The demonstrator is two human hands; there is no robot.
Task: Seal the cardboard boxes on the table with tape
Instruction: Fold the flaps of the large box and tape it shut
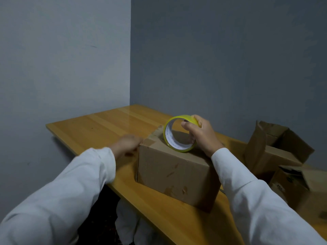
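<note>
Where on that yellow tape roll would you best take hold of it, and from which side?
Grip the tape roll by its band, fingers through the open centre and thumb over the outer rim, coming from the right. It stands on edge on the closed box, its hole facing the camera, so the ring wall is free to pinch. The right hand already holds it about this way.

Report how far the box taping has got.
Done: the near box has its flaps shut. In hand: the right hand holds the yellow tape roll on its top, and the left hand, blurred, is at its left end by a tape strip. Left: two open boxes at the right.
</note>
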